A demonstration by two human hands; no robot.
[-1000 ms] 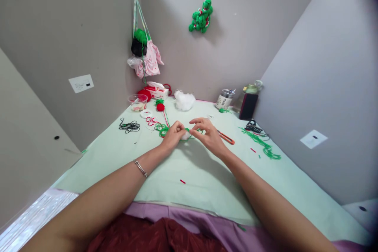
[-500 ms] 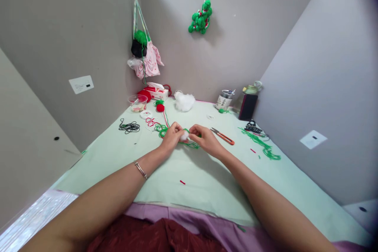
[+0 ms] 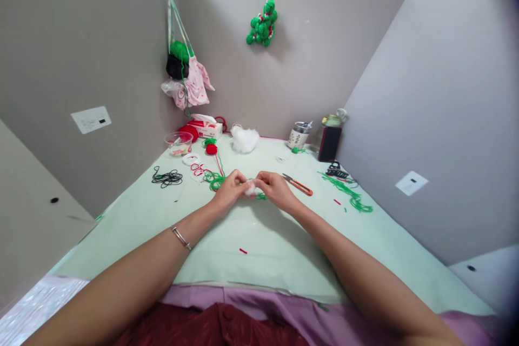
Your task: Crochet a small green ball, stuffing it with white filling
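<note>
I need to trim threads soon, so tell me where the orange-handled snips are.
In the head view, the orange-handled snips lie on the table, just right of the right hand.

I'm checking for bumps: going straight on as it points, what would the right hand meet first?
The right hand would probably meet the small white tuft first, which its fingertips seem to touch, then the left hand; depth between them is hard to judge.

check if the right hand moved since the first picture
Yes, left: the right hand covered the blades of the orange snips at first; now they show to its right.
</note>
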